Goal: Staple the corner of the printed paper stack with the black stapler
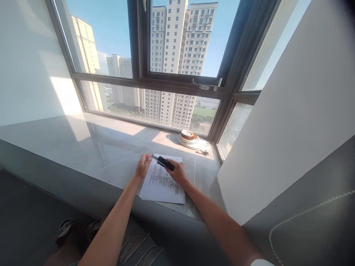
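Grey torn denim [138, 248] covered the person's knees at the bottom edge, with a pair of shoes [66, 229] on the dark floor to their left. Both bare forearms reached up from there onto the pale stone window ledge [83, 140].

A printed sheet [161, 184] lay flat on that ledge, close to its near edge. The left hand [142, 166] rested on the sheet's upper left edge, fingers loosely curled and holding nothing. The right hand [177, 173] was closed around the rear of a black hand tool [165, 163]. The tool's metal tip pointed left towards the other hand, just above the top of the sheet. Whether it was a stapler or a cutter could not be told.

Farther back and to the right, in the sunlit corner, a stack of shallow white dishes [189, 142] stood well apart from the hands. In the top dish sat a round orange-brown thing [188, 134], too small to identify. A small dark object [204, 152] lay just beside the stack.

Beyond the dark-framed window [138, 79] rose pale tower blocks [177, 44] under blue sky.
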A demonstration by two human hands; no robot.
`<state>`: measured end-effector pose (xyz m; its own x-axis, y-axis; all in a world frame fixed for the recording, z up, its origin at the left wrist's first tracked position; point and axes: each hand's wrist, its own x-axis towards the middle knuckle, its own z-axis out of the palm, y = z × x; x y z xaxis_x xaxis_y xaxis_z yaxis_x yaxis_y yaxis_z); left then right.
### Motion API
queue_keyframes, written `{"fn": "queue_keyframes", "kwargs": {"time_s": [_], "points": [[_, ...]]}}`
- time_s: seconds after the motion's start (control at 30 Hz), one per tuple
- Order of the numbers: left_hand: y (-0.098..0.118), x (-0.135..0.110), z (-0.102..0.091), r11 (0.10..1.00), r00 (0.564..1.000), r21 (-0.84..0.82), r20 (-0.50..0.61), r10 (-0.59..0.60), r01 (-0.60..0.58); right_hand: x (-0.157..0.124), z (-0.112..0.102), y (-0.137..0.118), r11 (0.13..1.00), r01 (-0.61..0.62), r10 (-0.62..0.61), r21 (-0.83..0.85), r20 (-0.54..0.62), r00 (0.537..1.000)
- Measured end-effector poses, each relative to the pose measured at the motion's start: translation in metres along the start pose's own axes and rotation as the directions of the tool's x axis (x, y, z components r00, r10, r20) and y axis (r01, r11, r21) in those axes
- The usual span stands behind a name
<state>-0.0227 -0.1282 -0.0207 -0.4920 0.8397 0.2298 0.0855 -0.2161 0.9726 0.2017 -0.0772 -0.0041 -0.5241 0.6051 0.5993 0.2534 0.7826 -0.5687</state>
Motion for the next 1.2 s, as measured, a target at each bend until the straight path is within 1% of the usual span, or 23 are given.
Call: {"fn": "queue_keyframes", "kwargs": {"time_s": [0.07,0.1,0.17,0.23,0.3,0.37,0.47,0.53,0.6,0.67,0.73,0.77,0.8,0.83,0.87,0.9,0.97,1.0,1.07,1.13,1.17,1.2], "points": [[0.005,-0.001,-0.003,0.987,0.996,-0.135,-0.023,-0.088,0.084,0.000,0.000,0.001,0.993,0.103,-0.108,-0.061,-0.090,0.990],[0.007,-0.001,-0.005,0.970,0.990,-0.204,-0.004,-0.139,0.135,0.001,-0.001,0.001,0.980,0.170,-0.181,-0.108,-0.104,0.978],[0.013,-0.003,-0.007,0.904,0.965,-0.339,0.092,-0.244,0.261,0.000,-0.001,0.000,0.930,0.297,-0.317,-0.215,-0.066,0.946],[0.017,-0.004,-0.009,0.830,0.921,-0.401,0.218,-0.324,0.387,-0.001,-0.001,-0.002,0.870,0.386,-0.405,-0.307,0.001,0.914],[0.020,-0.005,-0.009,0.781,0.874,-0.401,0.306,-0.378,0.479,-0.002,-0.001,-0.004,0.820,0.445,-0.452,-0.359,0.069,0.889],[0.022,-0.006,-0.010,0.739,0.842,-0.412,0.348,-0.413,0.533,-0.003,-0.001,-0.004,0.785,0.487,-0.477,-0.382,0.129,0.869],[0.023,-0.006,-0.010,0.674,0.821,-0.471,0.373,-0.432,0.569,-0.004,0.000,-0.004,0.754,0.519,-0.486,-0.404,0.189,0.853],[0.023,-0.006,-0.011,0.654,0.820,-0.496,0.381,-0.426,0.571,-0.004,0.000,-0.004,0.752,0.522,-0.484,-0.404,0.201,0.852],[0.024,-0.006,-0.011,0.657,0.823,-0.496,0.368,-0.433,0.567,-0.004,0.000,-0.006,0.785,0.491,-0.463,-0.379,0.167,0.870],[0.023,-0.007,-0.012,0.669,0.824,-0.481,0.350,-0.446,0.567,-0.004,0.000,-0.009,0.863,0.385,-0.392,-0.327,0.048,0.919],[0.023,-0.008,-0.013,0.684,0.826,-0.465,0.353,-0.439,0.562,-0.003,0.000,-0.012,0.955,0.192,-0.223,-0.226,-0.123,0.967],[0.023,-0.008,-0.014,0.696,0.831,-0.458,0.359,-0.424,0.553,-0.002,-0.001,-0.013,0.985,0.084,-0.112,-0.152,-0.188,0.976],[0.023,-0.009,-0.014,0.711,0.837,-0.448,0.363,-0.409,0.542,-0.002,-0.001,-0.014,0.997,-0.019,0.002,-0.074,-0.231,0.973],[0.023,-0.009,-0.014,0.729,0.841,-0.429,0.364,-0.400,0.533,-0.001,-0.001,-0.014,0.995,-0.104,0.101,-0.002,-0.245,0.964],[0.023,-0.010,-0.013,0.750,0.842,-0.399,0.365,-0.398,0.527,-0.001,-0.001,-0.015,0.984,-0.166,0.175,0.060,-0.238,0.955],[0.024,-0.010,-0.013,0.773,0.842,-0.360,0.365,-0.398,0.522,0.000,-0.001,-0.014,0.973,-0.203,0.222,0.107,-0.220,0.950],[0.027,-0.013,-0.013,0.830,0.842,-0.260,0.383,-0.380,0.493,0.001,0.000,-0.014,0.960,-0.233,0.260,0.157,-0.183,0.948],[0.028,-0.014,-0.013,0.864,0.848,-0.215,0.401,-0.348,0.456,0.002,0.001,-0.013,0.956,-0.239,0.266,0.167,-0.163,0.950],[0.032,-0.017,-0.014,0.921,0.869,-0.179,0.432,-0.242,0.345,0.002,0.004,-0.011,0.951,-0.256,0.277,0.172,-0.117,0.954],[0.035,-0.021,-0.016,0.951,0.889,-0.209,0.443,-0.116,0.228,0.001,0.007,-0.010,0.949,-0.268,0.280,0.169,-0.055,0.958],[0.036,-0.022,-0.016,0.958,0.890,-0.221,0.451,-0.068,0.185,0.001,0.009,-0.009,0.949,-0.267,0.274,0.168,-0.025,0.961],[0.036,-0.023,-0.016,0.964,0.881,-0.215,0.472,-0.038,0.157,0.000,0.010,-0.008,0.951,-0.261,0.265,0.166,-0.001,0.964]]}}
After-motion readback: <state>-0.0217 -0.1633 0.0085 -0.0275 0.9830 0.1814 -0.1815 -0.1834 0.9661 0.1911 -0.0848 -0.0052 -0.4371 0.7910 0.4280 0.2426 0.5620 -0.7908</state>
